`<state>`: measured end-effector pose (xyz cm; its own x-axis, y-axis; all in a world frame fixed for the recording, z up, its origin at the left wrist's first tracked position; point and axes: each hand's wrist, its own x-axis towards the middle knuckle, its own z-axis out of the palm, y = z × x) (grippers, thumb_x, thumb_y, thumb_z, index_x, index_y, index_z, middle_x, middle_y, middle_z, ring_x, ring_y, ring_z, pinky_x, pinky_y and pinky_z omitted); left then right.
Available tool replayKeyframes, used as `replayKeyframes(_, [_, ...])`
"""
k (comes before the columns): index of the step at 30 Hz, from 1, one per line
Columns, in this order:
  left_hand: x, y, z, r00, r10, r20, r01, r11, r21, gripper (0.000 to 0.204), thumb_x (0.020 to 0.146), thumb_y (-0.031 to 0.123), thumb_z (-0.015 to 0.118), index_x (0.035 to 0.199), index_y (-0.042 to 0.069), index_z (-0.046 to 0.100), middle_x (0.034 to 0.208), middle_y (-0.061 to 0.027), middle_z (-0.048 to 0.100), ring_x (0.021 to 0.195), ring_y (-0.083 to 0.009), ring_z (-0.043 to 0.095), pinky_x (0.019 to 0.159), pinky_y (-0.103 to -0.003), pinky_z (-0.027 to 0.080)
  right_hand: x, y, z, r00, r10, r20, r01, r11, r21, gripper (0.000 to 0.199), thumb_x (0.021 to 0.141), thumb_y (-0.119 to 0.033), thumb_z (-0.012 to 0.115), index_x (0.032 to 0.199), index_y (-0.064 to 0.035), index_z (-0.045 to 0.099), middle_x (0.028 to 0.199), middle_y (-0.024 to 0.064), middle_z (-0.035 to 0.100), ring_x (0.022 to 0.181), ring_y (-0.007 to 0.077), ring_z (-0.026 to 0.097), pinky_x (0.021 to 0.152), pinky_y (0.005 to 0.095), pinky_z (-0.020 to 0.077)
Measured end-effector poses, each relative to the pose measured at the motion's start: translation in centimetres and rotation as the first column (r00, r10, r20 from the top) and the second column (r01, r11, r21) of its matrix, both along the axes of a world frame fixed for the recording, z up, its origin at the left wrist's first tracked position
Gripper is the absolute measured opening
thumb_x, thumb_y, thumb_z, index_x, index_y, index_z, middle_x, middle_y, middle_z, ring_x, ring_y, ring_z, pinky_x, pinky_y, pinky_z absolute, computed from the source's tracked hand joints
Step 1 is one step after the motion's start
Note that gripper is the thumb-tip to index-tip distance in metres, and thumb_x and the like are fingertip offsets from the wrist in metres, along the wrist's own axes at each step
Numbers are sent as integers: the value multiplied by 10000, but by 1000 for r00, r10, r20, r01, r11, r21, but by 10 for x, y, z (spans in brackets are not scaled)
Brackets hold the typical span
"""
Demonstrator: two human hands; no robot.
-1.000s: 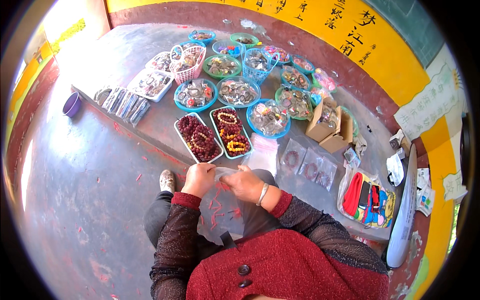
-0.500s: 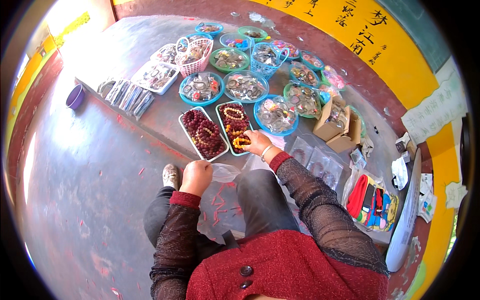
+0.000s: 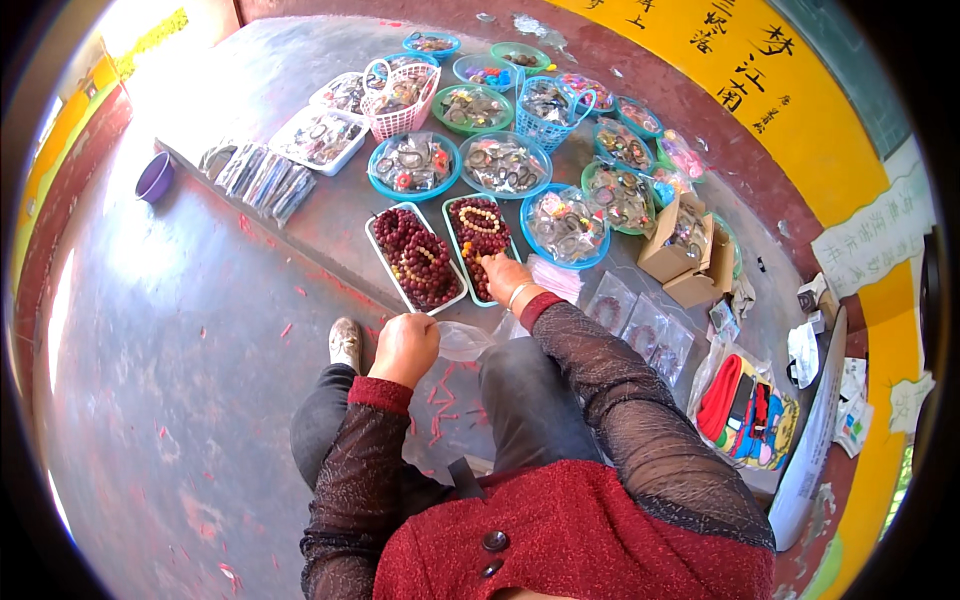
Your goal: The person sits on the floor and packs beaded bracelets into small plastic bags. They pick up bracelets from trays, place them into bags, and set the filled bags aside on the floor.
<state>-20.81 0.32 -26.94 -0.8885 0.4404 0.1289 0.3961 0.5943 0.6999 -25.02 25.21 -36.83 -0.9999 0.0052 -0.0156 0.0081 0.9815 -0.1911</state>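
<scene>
My left hand (image 3: 406,349) is closed on a clear plastic bag (image 3: 465,342), which hangs out to the right above my knee. Reaching over the narrow green-rimmed tray (image 3: 511,246), my right hand (image 3: 503,277) has its fingers curled down on yellow-orange beads (image 3: 469,252), a bracelet largely hidden beneath them. Dark red bead bracelets (image 3: 481,238) fill that tray, with a pale bead bracelet (image 3: 480,219) lying on top at its far end. Just left of it, a white tray (image 3: 385,263) holds a heap of dark red bead bracelets (image 3: 421,270).
Behind the trays stand several blue and green basins (image 3: 417,190) and baskets (image 3: 548,135) of packaged trinkets. To the right are an open cardboard box (image 3: 665,258), flat clear packets (image 3: 640,325) and a bag of colourful cloth (image 3: 745,410). A purple basin (image 3: 154,180) stands far left.
My right hand has shifted slightly, and its fingers now cover most of the yellow beads. The left hand has moved a little right with the bag. The whole view has tilted slightly.
</scene>
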Motion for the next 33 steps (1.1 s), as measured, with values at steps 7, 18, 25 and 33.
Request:
replayKeyframes(7, [1, 1, -5, 1000, 4, 4, -4, 1000, -17, 181, 743, 140, 529, 697, 2, 637, 709, -227, 595, 738, -396, 589, 701, -464, 475, 22, 45, 18, 968, -196, -158, 130, 927, -353, 130, 747, -112, 529, 814, -45, 618, 793, 194, 635, 779, 378, 606, 691, 444, 478])
replayKeyframes(18, [1, 2, -7, 998, -43, 53, 44, 999, -21, 200, 740, 142, 508, 707, -9, 635, 726, -227, 594, 734, -409, 580, 704, -458, 472, 129, 60, 81, 949, -306, 73, 216, 466, -858, 232, 799, -44, 559, 1010, 29, 622, 864, 64, 650, 733, 100, 612, 669, 240, 511])
replayKeyframes(25, [2, 1, 1, 991, -48, 126, 48, 999, 6, 197, 723, 150, 512, 728, 9, 649, 749, -208, 608, 749, -381, 596, 715, -433, 479, 170, 17, 143, 963, -240, 124, 154, 109, -982, 218, 848, -52, 588, 1053, 20, 606, 951, 65, 641, 794, 114, 616, 683, 234, 524])
replayKeyframes(33, [4, -1, 3, 991, -57, 121, 57, 998, -1, 206, 720, 155, 517, 741, 6, 659, 747, -203, 616, 750, -373, 602, 720, -430, 481, 170, -5, 194, 972, -233, -36, -155, -516, -842, 307, 887, -255, 556, 1121, -57, 554, 1008, 65, 619, 914, 187, 603, 813, 363, 493])
